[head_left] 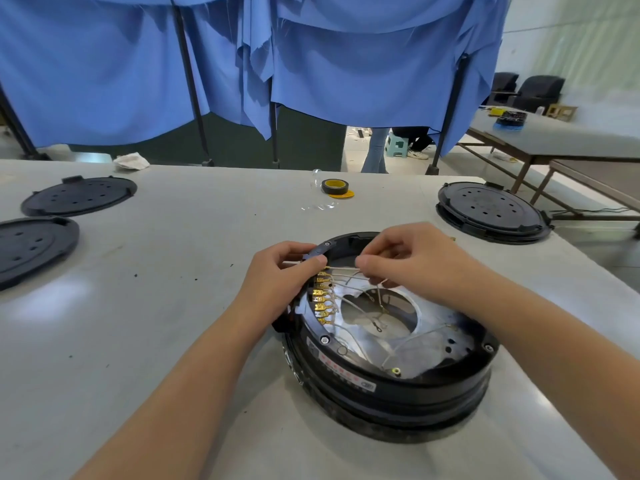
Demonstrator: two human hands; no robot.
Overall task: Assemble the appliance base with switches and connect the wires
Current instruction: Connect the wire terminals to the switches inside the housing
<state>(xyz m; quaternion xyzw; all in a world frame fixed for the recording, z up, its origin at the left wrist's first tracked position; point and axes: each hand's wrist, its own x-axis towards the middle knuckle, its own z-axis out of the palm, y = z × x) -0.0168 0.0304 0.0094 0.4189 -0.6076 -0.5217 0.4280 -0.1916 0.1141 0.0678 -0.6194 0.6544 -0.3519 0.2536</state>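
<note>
The round base (388, 344) lies flat on the counter (180, 271), open side up. The left hand (277, 275) and right hand (405, 259) each pinch one white wire (341, 269) (stretched roughly level, left to right) above the brass terminals (320, 299) at the base's left rim.

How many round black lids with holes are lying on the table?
3: one at the far left, one at the left edge, and one at the far right, stacked on something black. None looks hidden.

left hand (277, 271) pinching, right hand (408, 258) pinching
</note>
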